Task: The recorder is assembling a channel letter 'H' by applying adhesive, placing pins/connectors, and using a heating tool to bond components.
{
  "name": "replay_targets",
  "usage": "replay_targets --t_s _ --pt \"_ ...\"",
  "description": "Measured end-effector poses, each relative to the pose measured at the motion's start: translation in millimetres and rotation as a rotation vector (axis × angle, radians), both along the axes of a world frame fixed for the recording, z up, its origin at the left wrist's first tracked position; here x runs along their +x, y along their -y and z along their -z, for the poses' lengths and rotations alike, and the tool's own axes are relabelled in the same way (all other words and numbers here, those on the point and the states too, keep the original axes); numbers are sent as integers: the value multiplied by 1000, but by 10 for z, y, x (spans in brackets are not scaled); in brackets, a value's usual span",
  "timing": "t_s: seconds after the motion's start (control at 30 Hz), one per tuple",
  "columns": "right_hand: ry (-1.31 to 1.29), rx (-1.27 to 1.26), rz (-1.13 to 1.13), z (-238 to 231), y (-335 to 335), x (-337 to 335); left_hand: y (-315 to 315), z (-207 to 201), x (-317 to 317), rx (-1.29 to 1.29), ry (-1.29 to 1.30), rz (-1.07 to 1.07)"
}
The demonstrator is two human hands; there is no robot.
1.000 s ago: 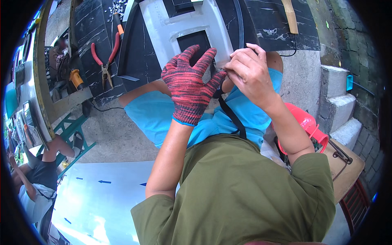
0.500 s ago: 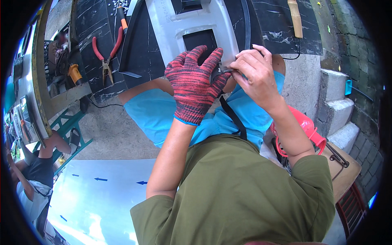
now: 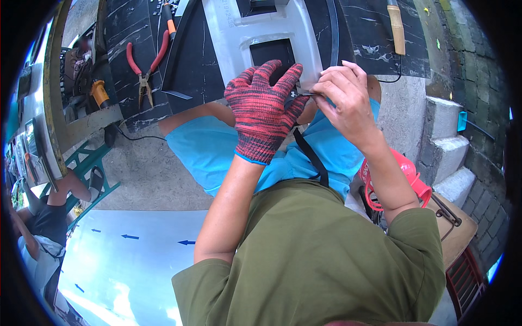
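A grey, sheet-like panel [image 3: 234, 54] with rectangular cutouts lies in front of me on a dark, marble-patterned surface. My left hand [image 3: 261, 108], in a red and black knitted glove, grips the panel's near end, its fingers over the edge of a cutout. The gloved thumb points toward a small metal strip [image 3: 306, 94] at the panel's near right corner. Bare fingertips of my right hand [image 3: 350, 103] pinch that strip, the other fingers curled above it. The strip's far end and the underside of the panel are hidden.
Red-handled pliers [image 3: 144, 76] and an orange-and-black-handled tool [image 3: 169, 23] lie to the left. A wooden handle [image 3: 397, 30] with a cord rests at the far right. A pink-red plastic object [image 3: 405, 174] stands beside my right arm. Another person [image 3: 41, 228] sits at far left.
The view has shifted slightly, so the panel and tools appear a little farther right and lower. My right fingers have drawn slightly lower, with the pinch kept. My left hand keeps its hold.
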State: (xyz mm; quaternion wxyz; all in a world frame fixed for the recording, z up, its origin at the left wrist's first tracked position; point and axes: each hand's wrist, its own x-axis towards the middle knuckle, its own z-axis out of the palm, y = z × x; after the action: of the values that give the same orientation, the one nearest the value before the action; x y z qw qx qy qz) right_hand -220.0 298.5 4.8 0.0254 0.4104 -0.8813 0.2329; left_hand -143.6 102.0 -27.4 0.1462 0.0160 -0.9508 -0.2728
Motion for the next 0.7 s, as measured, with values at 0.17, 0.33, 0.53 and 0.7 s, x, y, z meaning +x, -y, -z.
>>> replay_targets --t_s 0.17,0.33,0.53,0.7 --pt "12 -8 2 -1 2 17 9 2 1 9 14 11" --pt "17 -22 11 -11 13 19 -4 -14 -13 28 9 10" --pt "12 -42 5 5 -3 19 -10 -34 -9 49 14 5" --pt "20 -26 1 -24 8 7 12 -75 -32 78 8 14"
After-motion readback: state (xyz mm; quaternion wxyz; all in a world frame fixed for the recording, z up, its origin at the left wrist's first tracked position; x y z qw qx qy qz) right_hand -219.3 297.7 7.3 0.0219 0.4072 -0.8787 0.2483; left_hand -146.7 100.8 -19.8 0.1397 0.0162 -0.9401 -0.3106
